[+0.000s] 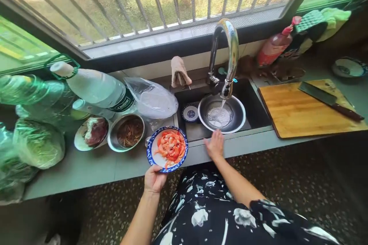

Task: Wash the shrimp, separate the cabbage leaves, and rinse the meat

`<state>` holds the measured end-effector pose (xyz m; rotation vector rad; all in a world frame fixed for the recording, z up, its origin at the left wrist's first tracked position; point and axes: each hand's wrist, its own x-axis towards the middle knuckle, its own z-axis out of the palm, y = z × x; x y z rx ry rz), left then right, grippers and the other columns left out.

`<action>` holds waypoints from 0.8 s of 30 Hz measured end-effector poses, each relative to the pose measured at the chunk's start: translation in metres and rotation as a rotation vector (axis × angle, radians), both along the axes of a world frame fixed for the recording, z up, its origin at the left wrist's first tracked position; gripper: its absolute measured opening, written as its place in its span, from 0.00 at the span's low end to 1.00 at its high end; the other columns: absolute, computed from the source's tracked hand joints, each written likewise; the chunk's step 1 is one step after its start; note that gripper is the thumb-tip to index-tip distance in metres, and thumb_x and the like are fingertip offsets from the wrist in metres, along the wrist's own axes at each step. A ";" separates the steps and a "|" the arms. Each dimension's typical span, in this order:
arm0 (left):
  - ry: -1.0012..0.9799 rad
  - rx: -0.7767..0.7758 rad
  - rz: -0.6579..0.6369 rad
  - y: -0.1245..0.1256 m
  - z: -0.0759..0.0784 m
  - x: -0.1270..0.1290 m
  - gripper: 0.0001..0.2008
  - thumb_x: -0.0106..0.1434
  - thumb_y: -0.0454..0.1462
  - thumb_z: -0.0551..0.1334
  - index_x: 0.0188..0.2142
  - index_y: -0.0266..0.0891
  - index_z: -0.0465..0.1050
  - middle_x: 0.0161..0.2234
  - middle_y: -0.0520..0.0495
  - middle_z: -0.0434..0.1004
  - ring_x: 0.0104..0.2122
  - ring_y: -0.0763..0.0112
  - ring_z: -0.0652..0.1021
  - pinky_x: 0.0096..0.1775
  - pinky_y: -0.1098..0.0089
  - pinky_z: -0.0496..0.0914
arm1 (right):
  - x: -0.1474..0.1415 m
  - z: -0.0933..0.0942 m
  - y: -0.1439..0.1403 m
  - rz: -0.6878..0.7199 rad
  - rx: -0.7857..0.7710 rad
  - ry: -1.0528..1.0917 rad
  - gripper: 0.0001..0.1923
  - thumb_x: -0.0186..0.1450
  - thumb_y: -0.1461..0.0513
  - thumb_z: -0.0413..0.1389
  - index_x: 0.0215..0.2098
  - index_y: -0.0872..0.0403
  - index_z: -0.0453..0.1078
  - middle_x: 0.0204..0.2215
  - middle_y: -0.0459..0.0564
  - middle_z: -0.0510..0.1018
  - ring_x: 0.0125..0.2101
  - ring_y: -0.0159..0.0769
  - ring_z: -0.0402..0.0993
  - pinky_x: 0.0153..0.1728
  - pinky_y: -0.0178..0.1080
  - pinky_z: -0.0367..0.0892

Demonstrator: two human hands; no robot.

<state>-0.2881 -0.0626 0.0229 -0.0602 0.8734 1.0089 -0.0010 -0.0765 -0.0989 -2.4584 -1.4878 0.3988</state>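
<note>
- Shrimp (170,146) heaped on a blue-rimmed plate (150,148) at the counter's (126,165) front edge.
- My left hand (155,179) grips the plate's near rim.
- My right hand (215,145), open, lies beside the metal bowl (238,112).
- Faucet (233,48) water (223,103) runs into it.

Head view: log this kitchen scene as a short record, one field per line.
left hand: the hand grips the near rim of a blue-edged plate
on the plate: orange-pink shrimp
right hand: the hand is at the front edge of the sink, nearest the metal bowl; contact with the bowl unclear
tap: the tap runs water into the metal bowl
right of sink: knife on a cutting board
</note>
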 end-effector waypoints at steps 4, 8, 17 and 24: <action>-0.004 0.048 0.030 -0.008 0.009 -0.008 0.44 0.45 0.23 0.54 0.63 0.43 0.57 0.58 0.48 0.67 0.61 0.57 0.62 0.64 0.50 0.46 | -0.073 0.007 0.078 -0.008 0.050 0.271 0.32 0.69 0.55 0.42 0.65 0.68 0.50 0.65 0.68 0.50 0.65 0.53 0.40 0.62 0.56 0.43; -0.001 0.061 0.083 -0.018 0.015 -0.016 0.44 0.44 0.23 0.54 0.63 0.43 0.59 0.57 0.48 0.69 0.61 0.57 0.63 0.64 0.50 0.46 | -0.055 0.014 0.144 0.077 -0.157 0.516 0.22 0.71 0.57 0.43 0.55 0.62 0.65 0.52 0.62 0.71 0.52 0.46 0.67 0.52 0.50 0.64; 0.040 0.091 0.254 -0.048 0.022 -0.030 0.42 0.45 0.24 0.54 0.62 0.42 0.59 0.58 0.47 0.69 0.61 0.56 0.62 0.64 0.49 0.47 | -0.040 0.014 0.113 0.522 -0.255 0.389 0.13 0.69 0.61 0.50 0.48 0.58 0.69 0.50 0.57 0.72 0.50 0.40 0.69 0.53 0.48 0.63; 0.011 0.127 0.307 -0.071 0.026 -0.017 0.43 0.46 0.24 0.54 0.64 0.45 0.56 0.60 0.48 0.66 0.62 0.57 0.60 0.64 0.50 0.46 | -0.090 0.028 0.067 0.719 -0.196 0.348 0.18 0.69 0.61 0.45 0.52 0.60 0.69 0.58 0.60 0.66 0.59 0.41 0.59 0.61 0.41 0.52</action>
